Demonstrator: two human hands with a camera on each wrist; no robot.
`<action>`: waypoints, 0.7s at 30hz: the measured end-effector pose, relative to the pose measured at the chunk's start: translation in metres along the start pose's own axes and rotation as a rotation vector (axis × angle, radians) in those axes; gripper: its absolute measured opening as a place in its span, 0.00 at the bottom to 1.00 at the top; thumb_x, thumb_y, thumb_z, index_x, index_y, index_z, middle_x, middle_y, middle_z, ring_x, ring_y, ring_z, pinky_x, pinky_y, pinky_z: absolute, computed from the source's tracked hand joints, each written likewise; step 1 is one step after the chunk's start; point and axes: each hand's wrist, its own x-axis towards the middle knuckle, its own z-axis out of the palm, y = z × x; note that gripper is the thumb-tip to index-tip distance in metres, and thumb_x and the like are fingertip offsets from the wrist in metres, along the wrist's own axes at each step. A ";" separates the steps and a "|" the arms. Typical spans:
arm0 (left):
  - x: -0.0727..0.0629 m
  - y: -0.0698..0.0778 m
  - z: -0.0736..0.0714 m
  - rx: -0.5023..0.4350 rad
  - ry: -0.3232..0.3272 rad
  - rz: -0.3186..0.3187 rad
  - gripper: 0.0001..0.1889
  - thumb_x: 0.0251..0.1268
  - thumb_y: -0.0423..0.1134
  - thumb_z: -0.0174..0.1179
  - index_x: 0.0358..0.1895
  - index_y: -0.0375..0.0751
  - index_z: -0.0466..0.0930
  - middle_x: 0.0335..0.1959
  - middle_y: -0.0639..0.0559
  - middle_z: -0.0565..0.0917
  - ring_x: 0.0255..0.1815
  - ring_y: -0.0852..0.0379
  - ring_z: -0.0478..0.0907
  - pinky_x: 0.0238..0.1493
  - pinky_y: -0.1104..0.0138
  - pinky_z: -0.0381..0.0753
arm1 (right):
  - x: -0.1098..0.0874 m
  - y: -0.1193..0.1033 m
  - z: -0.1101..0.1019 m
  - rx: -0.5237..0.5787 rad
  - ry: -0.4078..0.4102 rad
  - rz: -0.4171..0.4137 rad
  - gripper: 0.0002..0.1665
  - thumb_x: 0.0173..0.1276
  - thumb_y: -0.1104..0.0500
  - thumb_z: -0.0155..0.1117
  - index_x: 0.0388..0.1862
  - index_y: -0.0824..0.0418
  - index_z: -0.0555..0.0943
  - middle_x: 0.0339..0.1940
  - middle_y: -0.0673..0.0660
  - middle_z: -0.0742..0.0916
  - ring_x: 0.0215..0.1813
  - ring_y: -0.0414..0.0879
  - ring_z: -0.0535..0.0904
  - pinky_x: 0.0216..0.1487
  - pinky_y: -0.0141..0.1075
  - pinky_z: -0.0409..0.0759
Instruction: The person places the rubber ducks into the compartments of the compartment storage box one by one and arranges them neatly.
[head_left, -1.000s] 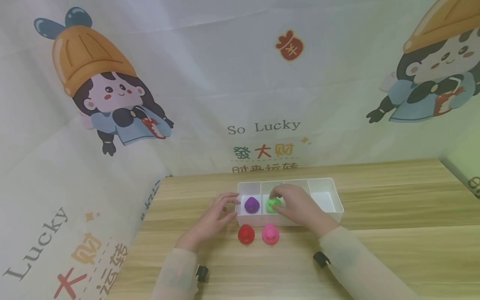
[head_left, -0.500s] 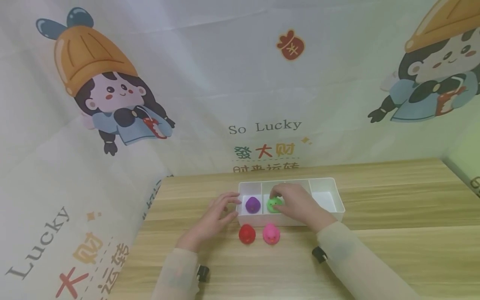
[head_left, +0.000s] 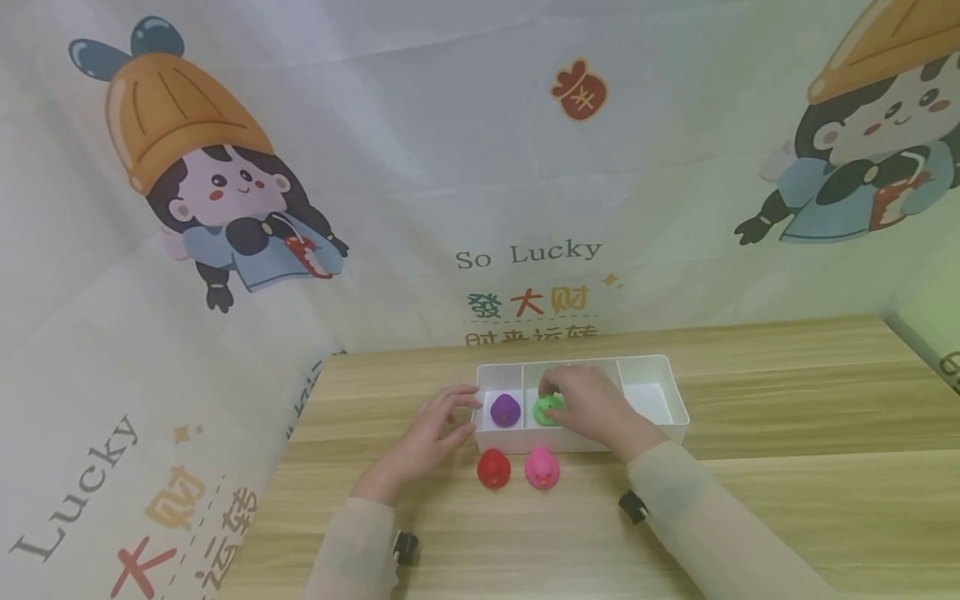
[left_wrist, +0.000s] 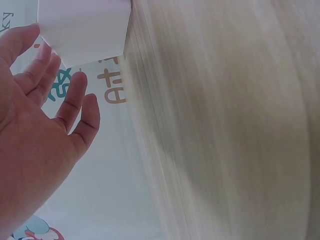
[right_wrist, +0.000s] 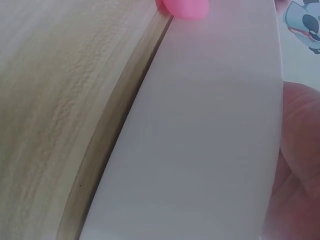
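Note:
A white divided box (head_left: 652, 433) stands on the table. My right hand (head_left: 596, 404) reaches over its front wall and pinches a green rubber duck (head_left: 547, 410) between thumb and fingers, inside the second compartment from the left. In the leftmost compartment sits a purple rubber duck (head_left: 505, 410). My left hand (head_left: 431, 429) is at the box's left end, fingers loosely extended with the fingertips right at the wall; the left wrist view shows the same hand (left_wrist: 37, 110) beside the box's white end (left_wrist: 87, 32). In the right wrist view, the front wall (right_wrist: 195, 125) hides most of the right hand (right_wrist: 297, 160).
In front of the box, a red rubber duck (head_left: 493, 469) and a pink rubber duck (head_left: 542, 468) sit side by side on the wood-grain table (head_left: 787, 400). A printed cloth (head_left: 405, 167) hangs behind the table and along its left side.
My right wrist and sleeve have shifted slightly left and down, while the fingers stay on the green duck. The left hand and the other ducks have kept their places.

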 end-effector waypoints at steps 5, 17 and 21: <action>0.000 0.000 0.000 -0.006 -0.003 -0.014 0.16 0.61 0.39 0.54 0.53 0.48 0.68 0.64 0.57 0.58 0.50 0.49 0.64 0.48 0.55 0.68 | 0.001 -0.001 -0.001 -0.038 -0.006 0.003 0.11 0.48 0.53 0.70 0.31 0.48 0.78 0.30 0.41 0.80 0.37 0.37 0.73 0.43 0.35 0.69; -0.001 0.002 0.000 0.003 0.008 -0.011 0.16 0.61 0.39 0.54 0.53 0.48 0.68 0.64 0.57 0.59 0.49 0.50 0.65 0.48 0.56 0.68 | 0.003 -0.004 -0.004 -0.083 -0.036 0.024 0.12 0.46 0.54 0.71 0.27 0.49 0.76 0.26 0.41 0.79 0.34 0.38 0.72 0.51 0.47 0.60; -0.001 0.003 0.000 0.001 -0.004 -0.022 0.16 0.62 0.39 0.53 0.53 0.48 0.68 0.64 0.58 0.58 0.50 0.50 0.64 0.48 0.56 0.68 | 0.003 -0.004 -0.003 -0.120 -0.039 0.036 0.12 0.45 0.54 0.71 0.27 0.48 0.76 0.26 0.41 0.79 0.33 0.39 0.72 0.51 0.48 0.61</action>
